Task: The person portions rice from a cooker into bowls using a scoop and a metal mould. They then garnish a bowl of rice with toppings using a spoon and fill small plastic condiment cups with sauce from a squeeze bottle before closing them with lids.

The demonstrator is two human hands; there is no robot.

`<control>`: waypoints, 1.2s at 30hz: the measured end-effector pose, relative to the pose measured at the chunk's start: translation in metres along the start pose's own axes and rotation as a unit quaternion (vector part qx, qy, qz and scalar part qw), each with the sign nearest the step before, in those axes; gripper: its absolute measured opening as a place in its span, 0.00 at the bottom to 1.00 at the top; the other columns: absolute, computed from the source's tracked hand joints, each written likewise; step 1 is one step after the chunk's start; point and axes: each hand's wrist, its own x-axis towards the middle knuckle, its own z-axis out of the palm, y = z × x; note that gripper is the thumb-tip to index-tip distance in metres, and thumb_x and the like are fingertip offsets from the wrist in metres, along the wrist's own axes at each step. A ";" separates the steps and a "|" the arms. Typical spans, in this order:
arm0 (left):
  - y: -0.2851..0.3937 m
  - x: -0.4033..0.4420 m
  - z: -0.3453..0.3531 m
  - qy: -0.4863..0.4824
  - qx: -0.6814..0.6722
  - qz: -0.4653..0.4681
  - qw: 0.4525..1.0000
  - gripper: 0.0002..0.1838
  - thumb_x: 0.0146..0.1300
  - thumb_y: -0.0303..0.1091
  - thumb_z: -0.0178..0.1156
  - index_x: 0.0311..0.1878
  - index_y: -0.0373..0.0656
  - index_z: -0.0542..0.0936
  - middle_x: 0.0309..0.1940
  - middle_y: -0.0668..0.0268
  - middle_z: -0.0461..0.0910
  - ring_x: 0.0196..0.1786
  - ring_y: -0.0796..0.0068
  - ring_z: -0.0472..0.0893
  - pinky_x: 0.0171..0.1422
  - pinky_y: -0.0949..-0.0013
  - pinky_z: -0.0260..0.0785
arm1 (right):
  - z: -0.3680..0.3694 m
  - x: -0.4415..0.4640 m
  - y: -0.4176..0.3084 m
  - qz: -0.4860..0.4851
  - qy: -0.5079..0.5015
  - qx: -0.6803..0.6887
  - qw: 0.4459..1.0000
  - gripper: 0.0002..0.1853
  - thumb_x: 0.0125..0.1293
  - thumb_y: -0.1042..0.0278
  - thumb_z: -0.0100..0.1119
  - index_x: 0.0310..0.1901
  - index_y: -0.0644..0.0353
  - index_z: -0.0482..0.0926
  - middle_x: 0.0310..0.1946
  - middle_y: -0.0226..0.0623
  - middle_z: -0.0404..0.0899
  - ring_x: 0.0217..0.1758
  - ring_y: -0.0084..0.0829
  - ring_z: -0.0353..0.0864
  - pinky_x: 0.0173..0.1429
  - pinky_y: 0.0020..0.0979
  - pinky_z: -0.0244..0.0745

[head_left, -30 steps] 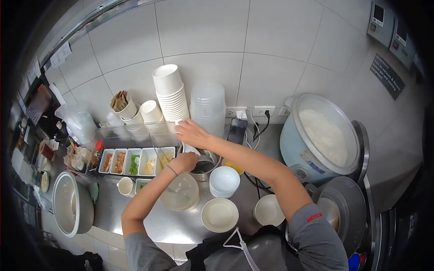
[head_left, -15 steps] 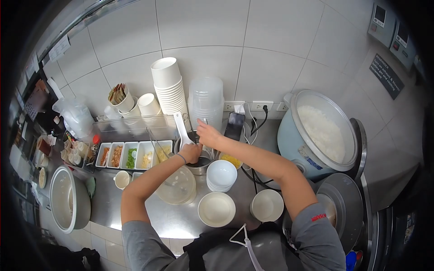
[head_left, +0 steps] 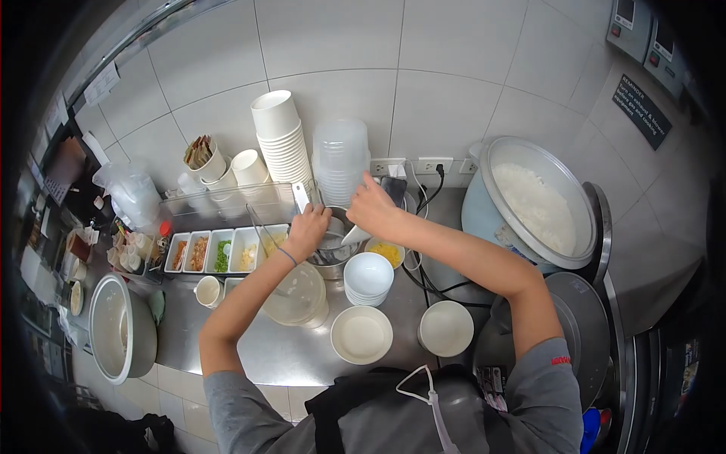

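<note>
My left hand [head_left: 308, 233] is closed around a white paddle [head_left: 301, 197], whose handle sticks up beyond my fingers. My right hand [head_left: 371, 209] is closed with the index finger extended. Below it, a pale, tapered utensil [head_left: 355, 236] slants into the metal pot [head_left: 330, 270]; its grip is hidden by the hand. Dark contents show inside the pot, partly covered by my hands. A small bowl of yellow food [head_left: 386, 253] stands to the pot's right. Stacked white bowls [head_left: 368, 276] are in front, and a clear round tub [head_left: 296, 299] is below my left forearm.
White trays of chopped toppings [head_left: 221, 256] line the left. Paper cups [head_left: 283, 144] and clear containers [head_left: 340, 159] stand against the wall. Two white bowls [head_left: 361, 335] [head_left: 446, 329] sit near the front edge. An open rice cooker [head_left: 484, 216] stands right, with cables [head_left: 432, 284] nearby.
My left hand has shifted up and left along the white paddle. My right hand has moved right and slightly up, and a pale utensil now shows below it. The view has also shifted slightly.
</note>
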 end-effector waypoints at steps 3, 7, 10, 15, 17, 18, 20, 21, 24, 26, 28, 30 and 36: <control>0.003 -0.008 -0.004 0.048 0.001 -0.020 0.999 0.07 0.52 0.27 0.53 0.36 0.42 0.72 0.35 0.64 0.71 0.40 0.64 0.75 0.33 0.65 0.76 | -0.007 -0.008 -0.009 0.024 -0.047 0.057 0.997 0.05 0.50 0.66 0.57 0.24 0.52 0.83 0.25 0.31 0.80 0.35 0.32 0.79 0.50 0.39 0.62; 0.008 -0.017 0.007 0.097 -0.031 -0.057 0.993 0.09 0.50 0.24 0.52 0.37 0.42 0.71 0.36 0.62 0.68 0.42 0.63 0.73 0.36 0.65 0.75 | -0.010 -0.006 -0.013 0.048 -0.121 0.113 0.985 0.05 0.51 0.67 0.57 0.24 0.52 0.83 0.27 0.34 0.82 0.33 0.33 0.81 0.40 0.38 0.65; 0.009 -0.019 0.006 0.112 -0.077 -0.094 0.986 0.13 0.49 0.21 0.52 0.41 0.41 0.71 0.38 0.60 0.67 0.44 0.59 0.71 0.38 0.63 0.73 | -0.014 -0.002 -0.009 0.080 -0.147 0.167 0.972 0.05 0.52 0.69 0.56 0.26 0.54 0.83 0.28 0.37 0.82 0.33 0.36 0.82 0.37 0.41 0.67; 0.010 -0.021 0.003 0.136 -0.141 -0.133 0.972 0.19 0.46 0.17 0.52 0.44 0.39 0.72 0.41 0.56 0.67 0.48 0.55 0.70 0.47 0.59 0.69 | -0.022 -0.015 -0.004 0.174 -0.105 0.280 0.938 0.06 0.52 0.71 0.54 0.28 0.57 0.82 0.28 0.40 0.82 0.34 0.42 0.83 0.38 0.44 0.69; 0.009 -0.021 0.005 0.131 -0.156 -0.133 0.970 0.20 0.45 0.16 0.53 0.45 0.39 0.72 0.42 0.56 0.67 0.47 0.54 0.70 0.47 0.59 0.69 | -0.007 -0.030 -0.016 0.213 -0.067 0.288 0.931 0.07 0.54 0.71 0.53 0.28 0.55 0.82 0.28 0.39 0.82 0.34 0.40 0.83 0.36 0.43 0.70; 0.009 -0.021 0.004 0.137 -0.146 -0.126 0.972 0.19 0.45 0.16 0.53 0.45 0.39 0.72 0.41 0.56 0.67 0.47 0.55 0.70 0.45 0.59 0.70 | 0.000 -0.037 -0.025 0.233 -0.047 0.293 0.926 0.07 0.55 0.70 0.52 0.28 0.54 0.82 0.28 0.39 0.82 0.35 0.40 0.83 0.35 0.42 0.70; 0.007 -0.022 0.005 0.149 -0.141 -0.116 0.972 0.20 0.45 0.16 0.53 0.46 0.40 0.72 0.41 0.56 0.67 0.46 0.54 0.70 0.43 0.58 0.70 | 0.006 -0.051 -0.042 0.285 -0.053 0.309 0.906 0.07 0.54 0.71 0.52 0.29 0.56 0.81 0.28 0.40 0.82 0.33 0.41 0.83 0.32 0.42 0.71; 0.006 -0.022 0.005 0.154 -0.145 -0.124 0.970 0.20 0.45 0.16 0.52 0.46 0.40 0.72 0.41 0.56 0.67 0.46 0.53 0.70 0.44 0.58 0.70 | 0.014 -0.057 -0.053 0.310 -0.027 0.314 0.897 0.07 0.54 0.73 0.51 0.31 0.58 0.80 0.29 0.41 0.81 0.33 0.42 0.82 0.32 0.42 0.72; 0.006 -0.021 0.004 0.140 -0.180 -0.156 0.961 0.22 0.44 0.15 0.51 0.46 0.39 0.70 0.41 0.53 0.66 0.47 0.51 0.68 0.47 0.56 0.67 | 0.032 -0.074 -0.079 0.374 0.036 0.325 0.868 0.09 0.54 0.76 0.50 0.36 0.62 0.77 0.32 0.43 0.77 0.34 0.44 0.80 0.33 0.43 0.74; 0.003 -0.021 0.008 0.157 -0.186 -0.157 0.957 0.22 0.43 0.14 0.51 0.46 0.38 0.69 0.41 0.52 0.66 0.47 0.50 0.68 0.49 0.56 0.65 | 0.032 -0.081 -0.089 0.403 0.060 0.331 0.851 0.10 0.55 0.76 0.49 0.38 0.62 0.76 0.34 0.43 0.75 0.35 0.45 0.80 0.34 0.43 0.75; 0.002 -0.022 0.009 0.170 -0.199 -0.162 0.951 0.24 0.39 0.13 0.51 0.46 0.36 0.68 0.40 0.51 0.66 0.47 0.48 0.67 0.51 0.55 0.61 | 0.035 -0.085 -0.093 0.414 0.076 0.322 0.848 0.09 0.54 0.75 0.51 0.37 0.63 0.75 0.35 0.43 0.75 0.35 0.42 0.80 0.33 0.40 0.75; 0.001 -0.022 0.010 0.170 -0.201 -0.174 0.949 0.25 0.38 0.12 0.51 0.46 0.36 0.68 0.41 0.51 0.65 0.47 0.48 0.67 0.51 0.55 0.61 | 0.037 -0.088 -0.096 0.418 0.062 0.341 0.840 0.09 0.54 0.76 0.50 0.38 0.63 0.74 0.36 0.42 0.74 0.37 0.42 0.79 0.34 0.40 0.75; -0.002 -0.023 0.012 0.174 -0.194 -0.185 0.948 0.26 0.37 0.12 0.51 0.45 0.36 0.67 0.41 0.51 0.65 0.48 0.48 0.66 0.51 0.55 0.62 | 0.036 -0.089 -0.088 0.421 0.047 0.378 0.823 0.12 0.56 0.78 0.48 0.43 0.62 0.72 0.37 0.42 0.73 0.41 0.45 0.78 0.36 0.43 0.75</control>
